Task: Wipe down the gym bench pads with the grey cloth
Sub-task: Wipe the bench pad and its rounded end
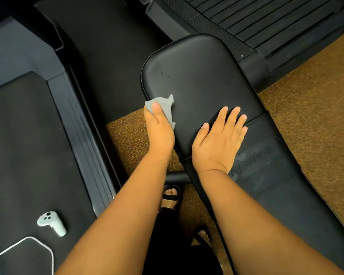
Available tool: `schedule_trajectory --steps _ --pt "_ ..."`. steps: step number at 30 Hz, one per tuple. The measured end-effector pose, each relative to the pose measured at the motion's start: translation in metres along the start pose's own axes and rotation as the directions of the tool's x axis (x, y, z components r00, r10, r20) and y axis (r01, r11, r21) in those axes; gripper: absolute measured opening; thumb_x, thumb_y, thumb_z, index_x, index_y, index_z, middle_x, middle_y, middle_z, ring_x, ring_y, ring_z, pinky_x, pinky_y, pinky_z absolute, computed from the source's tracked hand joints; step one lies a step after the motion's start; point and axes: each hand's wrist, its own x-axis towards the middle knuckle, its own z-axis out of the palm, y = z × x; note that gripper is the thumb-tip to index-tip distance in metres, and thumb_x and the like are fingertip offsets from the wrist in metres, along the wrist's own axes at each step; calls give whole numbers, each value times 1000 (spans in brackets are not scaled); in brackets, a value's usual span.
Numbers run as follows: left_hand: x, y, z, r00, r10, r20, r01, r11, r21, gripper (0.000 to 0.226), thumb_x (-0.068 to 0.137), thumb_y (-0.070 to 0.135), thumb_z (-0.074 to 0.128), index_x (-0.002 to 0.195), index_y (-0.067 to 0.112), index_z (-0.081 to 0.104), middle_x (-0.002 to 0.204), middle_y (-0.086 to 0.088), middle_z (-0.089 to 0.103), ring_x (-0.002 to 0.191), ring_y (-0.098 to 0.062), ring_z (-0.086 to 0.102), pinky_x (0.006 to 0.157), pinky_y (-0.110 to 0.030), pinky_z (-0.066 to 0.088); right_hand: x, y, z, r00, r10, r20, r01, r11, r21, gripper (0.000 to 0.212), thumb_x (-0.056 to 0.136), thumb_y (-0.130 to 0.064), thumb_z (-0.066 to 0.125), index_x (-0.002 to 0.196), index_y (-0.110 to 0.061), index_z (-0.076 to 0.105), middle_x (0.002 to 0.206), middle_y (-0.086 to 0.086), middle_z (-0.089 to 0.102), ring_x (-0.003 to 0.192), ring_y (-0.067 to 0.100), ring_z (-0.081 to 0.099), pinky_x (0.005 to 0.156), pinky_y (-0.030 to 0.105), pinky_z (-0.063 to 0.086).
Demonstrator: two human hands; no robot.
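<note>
A black padded gym bench runs from the upper middle to the lower right. Its far pad (199, 76) is smooth and glossy; a seam separates it from the nearer pad (270, 167), which carries faint lettering. My left hand (160, 130) presses the grey cloth (164, 106) against the far pad's left edge, thumb on top of the cloth. Flat on the bench with fingers spread, my right hand (219, 139) rests across the seam and holds nothing.
A treadmill deck (28, 145) with a side rail lies at the left, with a white controller (51, 222) and a white cable (28, 242) on it. Another slatted treadmill (266, 20) is at the top right. My sandalled feet (172, 197) stand on brown speckled floor.
</note>
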Motion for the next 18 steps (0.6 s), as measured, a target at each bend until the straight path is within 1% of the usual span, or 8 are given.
schedule_trajectory --steps 3,5,7,10,12,14,15,18 --pt "-23 -24 -3 999 41 -36 -38 996 78 79 88 72 29 150 22 26 149 0 40 136 -15 40 114 -45 33 1 0 0 1000 -2 2 2 1000 2 63 96 -35 30 151 -6 24 159 20 17 147 39 9 120 51 8" --pt "-50 -38 -4 995 96 17 -97 989 113 76 93 64 27 152 16 22 154 -6 35 141 -16 33 118 -39 25 1 0 0 1000 -1 2 1 1000 2 63 95 -35 30 151 -6 25 159 20 17 147 39 10 120 51 8" --pt "-62 -47 -3 993 106 49 -111 990 93 69 97 54 29 152 12 24 151 -8 38 139 -15 36 118 -36 26 2 1 0 1000 -1 1 1 1000 2 63 95 -35 30 151 -6 25 159 20 17 147 39 9 120 51 7" --pt "-44 -41 -3 995 92 29 -94 993 73 69 93 63 29 143 15 35 136 -6 51 126 -19 50 104 -43 44 1 1 0 1000 -2 -3 2 1000 1 63 96 -34 31 151 -6 24 159 20 17 147 39 9 120 51 7" --pt "-22 -25 -1 1000 1 20 -2 999 41 62 96 59 30 143 20 34 137 -2 48 122 -18 51 77 -26 56 0 1 0 1000 -3 -2 3 1000 -2 63 96 -35 30 151 -7 23 159 20 16 148 38 8 120 51 7" --pt "-1 -6 0 999 -38 9 38 999 2 51 102 47 28 145 19 31 139 -1 44 123 -18 48 54 -9 49 0 1 0 1000 0 -7 0 1000 0 63 96 -35 30 151 -7 23 159 19 16 148 38 8 120 50 7" --pt "8 2 0 1000 -26 8 26 1000 -10 49 103 45 28 145 19 31 138 1 44 122 -16 48 52 -10 47 0 1 0 1000 2 -9 -2 1000 0 63 96 -35 30 151 -7 23 159 20 16 148 38 8 120 50 7" --pt "24 13 -1 1000 21 -1 -21 1000 -19 46 104 43 27 142 19 34 124 8 45 112 -10 49 60 -14 46 0 0 0 1000 -2 -9 2 1000 -3 63 96 -35 30 151 -7 23 159 19 16 148 38 8 121 50 7"
